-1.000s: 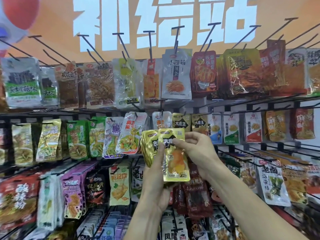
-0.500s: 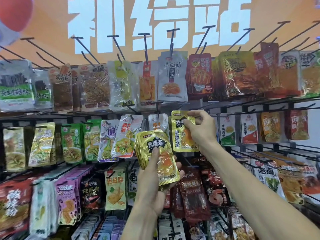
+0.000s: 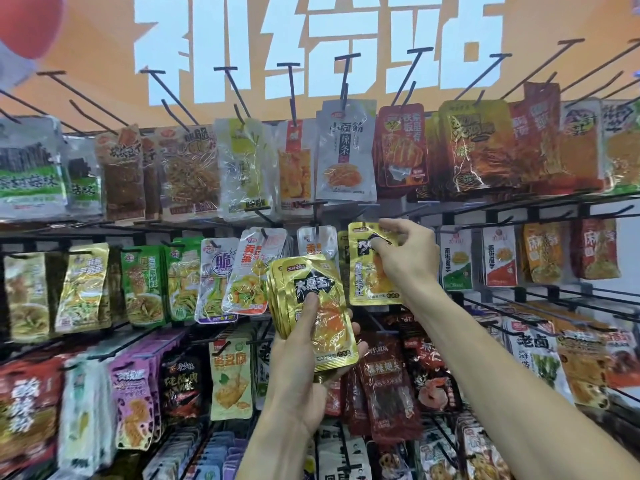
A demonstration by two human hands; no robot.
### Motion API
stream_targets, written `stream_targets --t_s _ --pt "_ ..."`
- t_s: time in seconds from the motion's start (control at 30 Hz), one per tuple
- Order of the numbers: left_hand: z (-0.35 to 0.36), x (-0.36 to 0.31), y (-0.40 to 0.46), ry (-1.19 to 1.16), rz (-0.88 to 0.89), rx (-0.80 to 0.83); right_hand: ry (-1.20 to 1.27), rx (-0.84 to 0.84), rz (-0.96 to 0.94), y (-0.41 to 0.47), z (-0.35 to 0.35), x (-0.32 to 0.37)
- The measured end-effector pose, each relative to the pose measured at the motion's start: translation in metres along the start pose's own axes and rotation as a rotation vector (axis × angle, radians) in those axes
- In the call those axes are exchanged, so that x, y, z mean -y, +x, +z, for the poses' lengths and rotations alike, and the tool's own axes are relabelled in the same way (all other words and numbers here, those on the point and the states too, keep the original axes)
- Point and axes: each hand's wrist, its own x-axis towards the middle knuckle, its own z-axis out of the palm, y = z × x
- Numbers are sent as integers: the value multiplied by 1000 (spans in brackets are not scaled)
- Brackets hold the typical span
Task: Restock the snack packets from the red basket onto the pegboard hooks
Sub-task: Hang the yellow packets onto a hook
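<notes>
My left hand (image 3: pixel 304 344) grips a fanned stack of gold snack packets (image 3: pixel 311 306) in front of the middle row of the pegboard, thumb pressed on the top packet's black label. My right hand (image 3: pixel 405 258) pinches one gold packet (image 3: pixel 363 271) by its top edge, up and right of the stack, level with the middle row's hooks. Whether its hole sits on a hook is hidden by my fingers. The red basket is out of view.
Black hooks (image 3: pixel 292 95) stick out above the top row of hanging packets (image 3: pixel 346 150). Green and yellow packets (image 3: pixel 142 285) fill the middle row on the left, white ones (image 3: pixel 457 259) on the right. Red packets (image 3: pixel 391 389) hang in the lower rows.
My right hand has drawn one gold packet off the stack and lifted it up and right to the middle row. My left hand stays in place with the stack.
</notes>
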Motion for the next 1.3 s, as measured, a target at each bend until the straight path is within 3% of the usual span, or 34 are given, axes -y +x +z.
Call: stream_targets --t_s 0.6,0.8,1.3 --pt "-6 -3 2 -32 -29 -37 144 74 82 7 13 -14" --pt "-12 -1 6 -35 -26 -13 267 45 -63 -22 -3 -21" --pt "-7 -1 3 -32 -33 20 138 17 -51 2 11 -15"
